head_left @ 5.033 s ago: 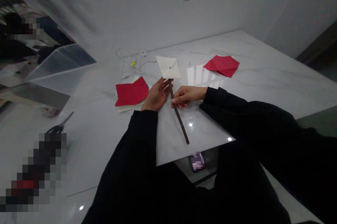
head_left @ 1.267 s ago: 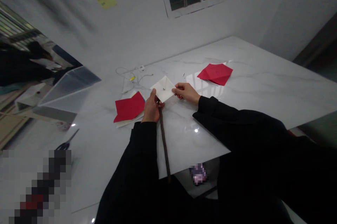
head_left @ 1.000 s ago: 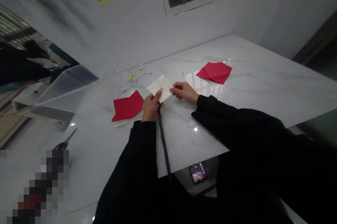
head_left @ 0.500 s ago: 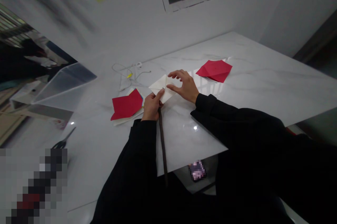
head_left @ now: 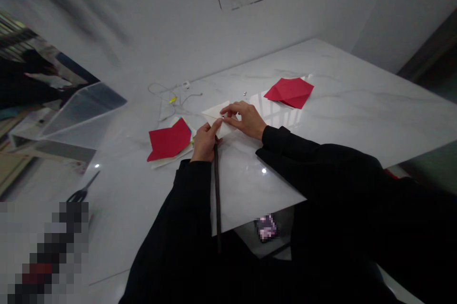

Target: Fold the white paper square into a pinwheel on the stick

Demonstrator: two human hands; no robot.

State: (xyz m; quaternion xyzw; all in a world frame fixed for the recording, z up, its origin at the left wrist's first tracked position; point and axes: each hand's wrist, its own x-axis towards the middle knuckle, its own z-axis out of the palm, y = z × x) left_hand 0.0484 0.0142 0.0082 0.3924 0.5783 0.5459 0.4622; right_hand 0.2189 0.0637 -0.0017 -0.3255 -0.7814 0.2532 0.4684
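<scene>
My left hand (head_left: 204, 143) grips a white folded paper (head_left: 211, 112), its thumb pressed on the paper near the middle. A thin dark brown stick (head_left: 217, 189) runs down from beneath this hand past the table edge; its upper end is hidden. On the paper, by the left thumb tip, is a small shiny metal piece (head_left: 223, 117). My right hand (head_left: 249, 120) reaches in from the right, thumb and forefinger closed about that piece. Its fingers cover part of the paper's right side.
Red folded papers lie on the marbled white table (head_left: 357, 104): a left stack (head_left: 170, 141) and a right stack (head_left: 292, 93). Small shiny bits (head_left: 244, 94) and a thin cable (head_left: 189, 99) sit behind my hands. Scissors (head_left: 79, 194) rest at left.
My right hand has moved left and its thumb and forefinger have closed in at the shiny piece. My left hand still holds the white paper. The view has shifted slightly.
</scene>
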